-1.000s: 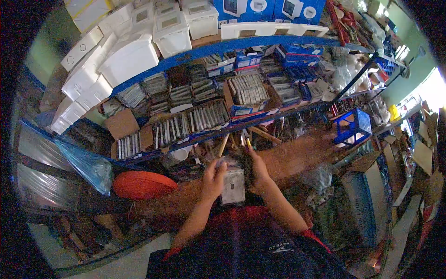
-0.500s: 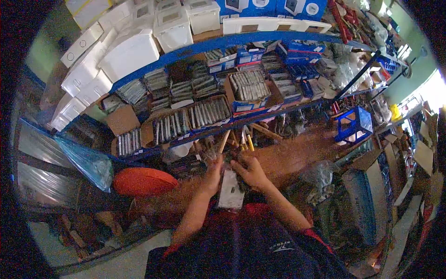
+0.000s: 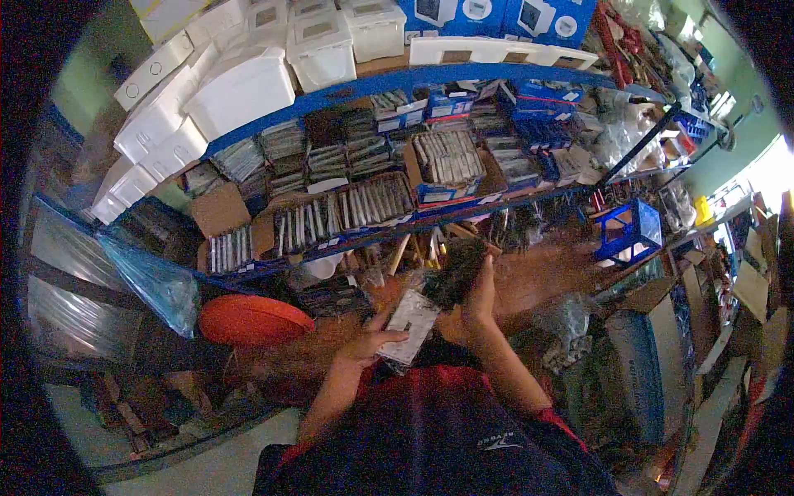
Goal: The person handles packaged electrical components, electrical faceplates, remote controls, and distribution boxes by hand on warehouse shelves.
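A white flat packet in clear plastic (image 3: 413, 323) is gripped in my left hand (image 3: 369, 341), the thumb lying across its face. It tilts up to the right in front of my chest. My right hand (image 3: 481, 291) is raised beside a dark, blurred object (image 3: 457, 269) and wrapped round its right side. What this dark thing is cannot be made out. Its lower left edge comes close to the top of the packet. Behind the hands, light wooden sticks or handles (image 3: 399, 254) lie under the shelf edge.
A blue-edged shelf (image 3: 347, 248) holds boxes of thin packets (image 3: 308, 225). White plastic bins (image 3: 240, 95) stand above. A red round lid or stool (image 3: 255, 319) is at the left, a blue plastic frame (image 3: 628, 231) at the right on the brown bench (image 3: 538, 277).
My hands have moved apart. The packet has tilted and stays in my left hand, while my right hand has left it and risen to the right with the dark object.
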Motion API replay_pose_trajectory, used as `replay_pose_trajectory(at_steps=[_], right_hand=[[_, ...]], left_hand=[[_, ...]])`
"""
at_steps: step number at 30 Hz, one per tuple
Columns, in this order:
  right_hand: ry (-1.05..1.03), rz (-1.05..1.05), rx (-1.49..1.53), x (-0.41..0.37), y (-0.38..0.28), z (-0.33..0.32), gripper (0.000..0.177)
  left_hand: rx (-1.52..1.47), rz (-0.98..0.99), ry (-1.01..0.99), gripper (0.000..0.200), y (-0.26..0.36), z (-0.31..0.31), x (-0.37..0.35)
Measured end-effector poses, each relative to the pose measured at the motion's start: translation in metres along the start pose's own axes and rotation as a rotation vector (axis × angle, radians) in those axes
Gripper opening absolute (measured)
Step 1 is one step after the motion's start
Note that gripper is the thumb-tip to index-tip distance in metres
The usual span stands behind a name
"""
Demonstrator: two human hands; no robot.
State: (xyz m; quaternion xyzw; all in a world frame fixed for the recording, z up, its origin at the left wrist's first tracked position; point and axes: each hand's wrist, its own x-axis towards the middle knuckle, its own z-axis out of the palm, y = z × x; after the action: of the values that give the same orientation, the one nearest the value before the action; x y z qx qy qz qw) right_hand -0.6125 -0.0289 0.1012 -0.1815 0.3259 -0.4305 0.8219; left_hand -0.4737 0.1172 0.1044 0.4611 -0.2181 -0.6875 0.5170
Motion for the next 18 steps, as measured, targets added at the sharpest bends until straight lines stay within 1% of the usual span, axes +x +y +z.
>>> replay_pose_trajectory(at_steps=[1,2,4,5,6,8,10,11,12,14,16,17,18], right_hand=[[-0.152,0.094,0.118,-0.004,-0.001,-0.005,0.044],[-0.279,-0.067,-0.273,-0.004,0.006,-0.013,0.042],[-0.509,-0.403,-1.061,0.000,0.014,-0.015,0.038],[-0.664,-0.828,-1.444,0.003,0.011,-0.016,0.033],[-0.647,-0.643,-1.436,0.001,0.011,-0.012,0.031],[-0.612,-0.280,-1.394,0.001,0.012,-0.008,0.028],[-0.612,-0.401,-1.333,0.007,0.016,-0.012,0.026],[-0.608,-0.455,-1.300,0.008,0.020,-0.016,0.029],[-0.605,-0.441,-1.278,0.009,0.022,-0.018,0.031],[-0.594,-0.422,-1.237,0.013,0.020,-0.019,0.035],[-0.569,-0.299,-1.249,0.014,0.017,-0.020,0.037],[-0.558,-0.239,-1.252,0.016,0.014,-0.019,0.038],[-0.394,-0.232,-1.306,0.022,0.008,-0.022,0.039]], left_hand=[[-0.055,-0.003,0.000,0.079,0.000,0.004,-0.001],[-0.109,-0.007,-0.003,0.078,0.000,0.007,-0.003],[0.260,-0.023,-0.025,0.077,0.012,0.013,-0.004],[0.349,-0.001,-0.044,0.078,0.010,0.012,-0.001],[0.437,0.023,-0.061,0.079,0.007,0.011,0.002],[0.415,0.128,-0.098,0.086,-0.020,-0.003,0.016],[0.489,-0.033,-0.111,0.079,0.010,0.017,0.003],[0.508,-0.049,-0.121,0.077,0.011,0.020,0.000],[0.527,-0.065,-0.131,0.075,0.013,0.022,-0.003],[0.533,0.052,-0.165,0.075,-0.002,0.017,0.001],[0.405,-0.032,-0.109,0.076,0.005,0.028,-0.006],[0.344,-0.050,-0.121,0.075,0.003,0.028,-0.009],[0.283,-0.070,-0.132,0.073,0.002,0.028,-0.012]])
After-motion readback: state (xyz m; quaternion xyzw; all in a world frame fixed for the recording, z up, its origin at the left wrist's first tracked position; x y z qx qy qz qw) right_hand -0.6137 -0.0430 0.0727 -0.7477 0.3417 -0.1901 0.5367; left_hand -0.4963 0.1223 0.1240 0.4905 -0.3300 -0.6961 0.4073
